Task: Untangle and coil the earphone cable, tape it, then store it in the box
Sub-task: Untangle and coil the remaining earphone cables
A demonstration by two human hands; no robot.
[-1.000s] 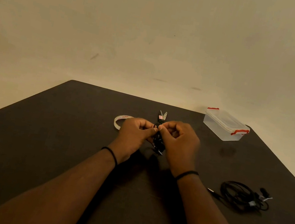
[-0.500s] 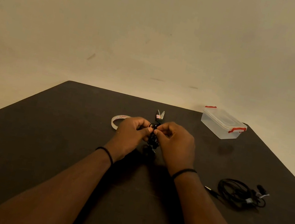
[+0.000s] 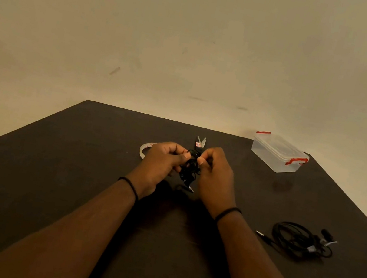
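Observation:
A tangled black earphone cable [image 3: 189, 170] hangs in a small bunch between my two hands above the middle of the dark table. My left hand [image 3: 161, 163] pinches its upper part from the left, fingers curled. My right hand [image 3: 215, 174] pinches it from the right. The plug end dangles below the bunch. A roll of clear tape [image 3: 145, 150] lies just behind my left hand, partly hidden. The clear plastic box [image 3: 278, 153] with red clips stands shut at the far right.
Scissors [image 3: 200, 141] lie behind my hands, blades pointing away. A second black earphone cable [image 3: 299, 239], coiled and taped, lies on the table [image 3: 48, 176] at the right. A plain wall rises behind the table's far edge.
My hands have parted slightly and the cable bunch between them shows more. The view has shifted a little.

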